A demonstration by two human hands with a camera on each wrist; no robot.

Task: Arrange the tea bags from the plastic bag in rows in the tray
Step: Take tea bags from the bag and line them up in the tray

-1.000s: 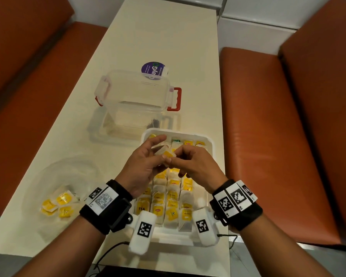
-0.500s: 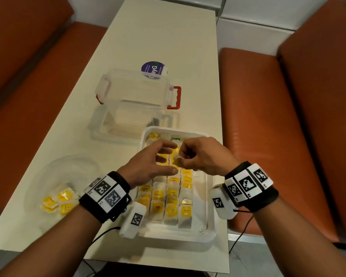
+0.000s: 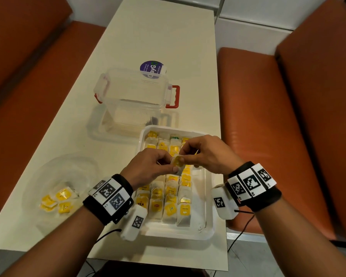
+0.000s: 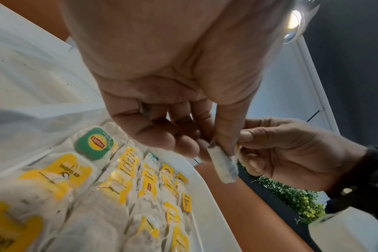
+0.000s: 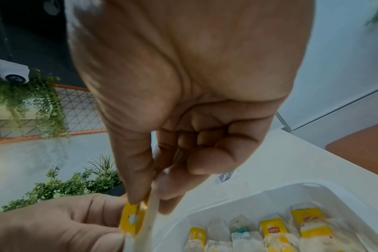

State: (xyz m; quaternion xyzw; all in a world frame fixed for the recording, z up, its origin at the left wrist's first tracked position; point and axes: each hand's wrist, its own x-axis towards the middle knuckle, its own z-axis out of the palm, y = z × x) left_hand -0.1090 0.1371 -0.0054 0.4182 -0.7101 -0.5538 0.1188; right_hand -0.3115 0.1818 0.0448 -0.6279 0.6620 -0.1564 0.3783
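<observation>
Both hands hold one tea bag (image 3: 177, 163) with a yellow tag above the middle of the white tray (image 3: 208, 198). My left hand (image 3: 169, 163) pinches it from the left, and my right hand (image 3: 183, 156) pinches its top from the right. The left wrist view shows the paper bag (image 4: 223, 163) hanging below the left thumb. The yellow tag (image 5: 132, 220) shows between both thumbs in the right wrist view. Several tea bags (image 3: 170, 204) lie in rows in the tray. A clear plastic bag (image 3: 64, 176) with a few yellow-tagged tea bags (image 3: 57, 200) lies at the left.
A clear lidded container (image 3: 134, 92) with red latches stands behind the tray on the cream table (image 3: 148, 37). A round purple sticker (image 3: 151, 67) lies beyond it. Orange benches (image 3: 268, 126) flank the table. The tray sits close to the table's right edge.
Both hands drew back from the tray's far rows toward me. They now hold the tea bag over the tray's middle.
</observation>
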